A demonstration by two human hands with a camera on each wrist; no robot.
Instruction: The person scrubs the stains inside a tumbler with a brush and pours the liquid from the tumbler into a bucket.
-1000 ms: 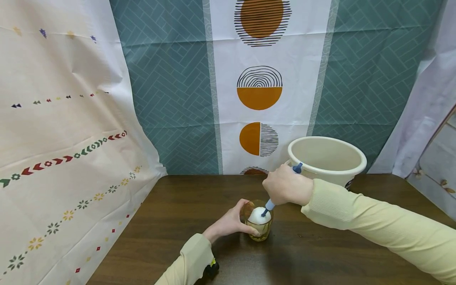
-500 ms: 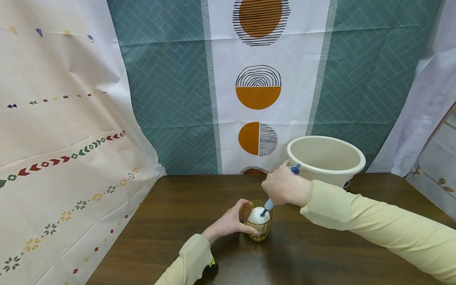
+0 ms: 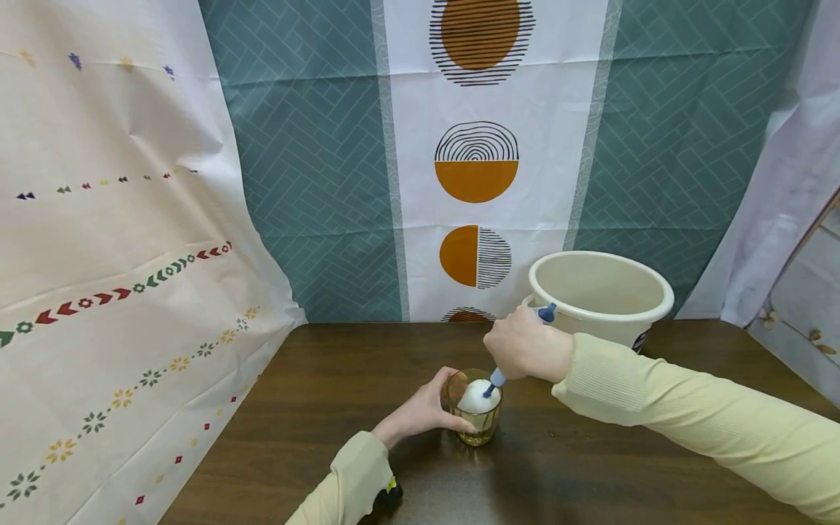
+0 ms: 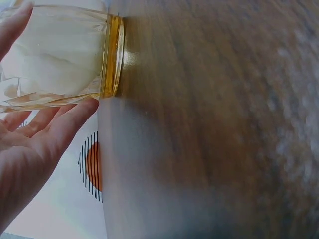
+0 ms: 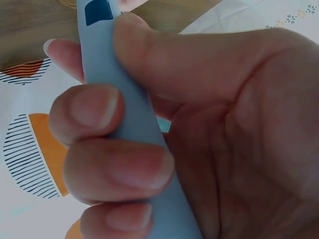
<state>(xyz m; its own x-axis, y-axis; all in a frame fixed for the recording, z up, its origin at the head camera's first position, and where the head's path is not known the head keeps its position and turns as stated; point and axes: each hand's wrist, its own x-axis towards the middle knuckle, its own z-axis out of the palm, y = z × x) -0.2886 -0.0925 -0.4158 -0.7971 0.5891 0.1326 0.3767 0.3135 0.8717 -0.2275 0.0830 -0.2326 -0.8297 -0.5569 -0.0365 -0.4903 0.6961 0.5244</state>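
Note:
An amber-tinted glass [image 3: 469,438] stands upright on the brown table. My left hand [image 3: 425,410] grips it from the left, thumb on the near side and fingers round the far side. In the left wrist view the glass [image 4: 60,55] shows close up, filled with something pale. My right hand [image 3: 527,343] holds a light-blue cup brush [image 5: 99,50], fingers curled round the handle and thumb laid along it. The handle slants down to the left, and its white sponge head [image 3: 474,399] sits inside the glass. The lower part of the sponge shows only through the glass wall.
A large cream bucket [image 3: 600,321] stands behind my right hand, partly covered by the forearm. Patterned cloth [image 3: 308,160] hangs behind the table [image 3: 315,437], and an embroidered cream cloth [image 3: 151,306] drapes along the left side.
The sponge head has shifted and turned slightly inside the glass. Both hands keep nearly the same place and the same hold.

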